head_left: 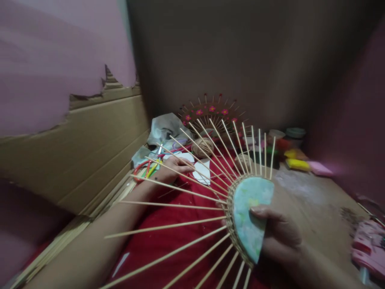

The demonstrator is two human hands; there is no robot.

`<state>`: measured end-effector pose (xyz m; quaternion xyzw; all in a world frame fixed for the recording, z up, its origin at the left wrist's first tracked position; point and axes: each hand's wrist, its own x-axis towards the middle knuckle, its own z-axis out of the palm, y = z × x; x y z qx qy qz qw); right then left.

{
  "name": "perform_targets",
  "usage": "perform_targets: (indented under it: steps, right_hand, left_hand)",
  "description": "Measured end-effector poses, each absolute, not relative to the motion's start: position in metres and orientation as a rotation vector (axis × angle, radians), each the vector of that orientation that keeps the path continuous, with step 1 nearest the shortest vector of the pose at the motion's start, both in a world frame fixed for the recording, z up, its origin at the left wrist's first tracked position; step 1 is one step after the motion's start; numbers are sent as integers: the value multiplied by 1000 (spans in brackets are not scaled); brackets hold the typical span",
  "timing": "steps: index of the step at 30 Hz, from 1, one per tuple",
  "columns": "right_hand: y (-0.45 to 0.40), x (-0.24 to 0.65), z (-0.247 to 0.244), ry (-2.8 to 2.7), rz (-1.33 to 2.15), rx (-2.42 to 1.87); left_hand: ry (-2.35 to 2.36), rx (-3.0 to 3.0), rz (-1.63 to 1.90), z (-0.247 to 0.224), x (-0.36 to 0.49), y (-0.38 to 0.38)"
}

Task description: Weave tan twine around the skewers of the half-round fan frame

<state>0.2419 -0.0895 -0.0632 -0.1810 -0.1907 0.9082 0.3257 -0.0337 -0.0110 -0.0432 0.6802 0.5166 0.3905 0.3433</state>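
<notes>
My right hand [278, 230] grips a half-round fan frame [254, 216] by its straight edge, the thumb on its pale green-blue face. A woven twine border [231, 212] follows the curved rim. Many thin wooden sticks [180, 206] radiate from it to the left and up. Behind the sticks, my left hand [179, 164] reaches over the red cloth [168, 224], its fingers bent together beside white paper pieces [202, 171]. Whatever those fingers hold, if anything, is hidden. A ball of brown twine [203, 147] lies just beyond.
Red-handled scissors [141, 170] lie by the cardboard wall [111, 148] at left, near a plastic bag [165, 127]. A flower-decorated stick fan [212, 110] stands at the back. Yellow packets [297, 164] and a pink glue gun [368, 247] are at right.
</notes>
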Motion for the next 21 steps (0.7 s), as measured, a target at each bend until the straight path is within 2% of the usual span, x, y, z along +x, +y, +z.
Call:
perform_targets:
  steps: [13, 21]
  right_hand:
    - [-78, 234, -64, -387, 2052, -685]
    - [-80, 230, -61, -361, 1999, -712]
  left_hand:
    - [1283, 1634, 1096, -26, -75, -14]
    - [1004, 1504, 1355, -21, -78, -20]
